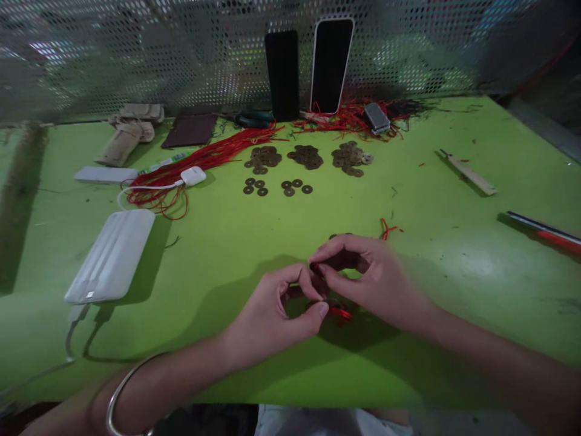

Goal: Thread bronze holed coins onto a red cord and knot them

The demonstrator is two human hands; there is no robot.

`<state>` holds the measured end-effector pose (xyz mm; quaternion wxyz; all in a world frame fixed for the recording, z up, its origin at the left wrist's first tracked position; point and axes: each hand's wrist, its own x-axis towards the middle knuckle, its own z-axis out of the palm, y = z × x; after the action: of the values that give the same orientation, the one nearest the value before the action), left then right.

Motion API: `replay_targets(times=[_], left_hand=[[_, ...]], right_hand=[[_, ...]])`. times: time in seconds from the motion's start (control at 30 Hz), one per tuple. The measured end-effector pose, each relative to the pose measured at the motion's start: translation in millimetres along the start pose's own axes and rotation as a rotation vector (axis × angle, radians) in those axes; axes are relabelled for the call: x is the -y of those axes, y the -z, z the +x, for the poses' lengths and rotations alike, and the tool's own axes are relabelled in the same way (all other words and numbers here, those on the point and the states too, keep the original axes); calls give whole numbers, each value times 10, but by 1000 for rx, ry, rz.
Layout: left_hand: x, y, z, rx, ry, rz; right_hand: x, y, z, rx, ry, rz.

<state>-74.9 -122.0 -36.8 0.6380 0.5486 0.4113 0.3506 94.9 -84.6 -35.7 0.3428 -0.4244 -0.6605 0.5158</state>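
Note:
My left hand (284, 309) is closed in a pinch, thumb against forefinger, on a red cord (340, 313) whose loops hang just right of the fingertips. Slightly above it, my right hand (363, 272) pinches a small dark piece with red on it (316, 267), perhaps a coin edge with cord. Fingers partly cover both pieces. Behind my right hand, a few coins (333, 237) peek out, mostly hidden. Farther back lie two small groups of holed coins (262, 192) (289, 192), with three piles of coins (306, 157) beyond them.
A bundle of red cords (213, 154) lies back left, beside a white charging case (193, 176) and a cabled power bank (113, 254). Two phones (282, 75) (332, 66) lean against the perforated metal panel (181, 60). At right are a thin blade-like tool (472, 174) and a dark-and-red stick (549, 230).

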Motion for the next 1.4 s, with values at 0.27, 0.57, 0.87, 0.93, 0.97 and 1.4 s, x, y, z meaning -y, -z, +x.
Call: replay_targets(times=[0.27,0.57,0.87,0.93,0.97,1.4], left_hand=[[-13,-16,-3,-70,-8,172],[-31,-26,-32,-86,-179,435],[-24,-25,-47,-71,-131,379],[-26,-21,-50,-68,-107,353],[-30,-20,-51,-71,-98,342],[-60,-29,-55,-105,-97,298]], right_hand=[[-25,3,6,22,-39,23],[-34,8,4,-29,-20,74],[-47,-18,1,-3,72,-58],[-51,-10,1,18,74,-76],[-51,-5,1,25,79,-81],[-82,10,17,21,148,-138]])
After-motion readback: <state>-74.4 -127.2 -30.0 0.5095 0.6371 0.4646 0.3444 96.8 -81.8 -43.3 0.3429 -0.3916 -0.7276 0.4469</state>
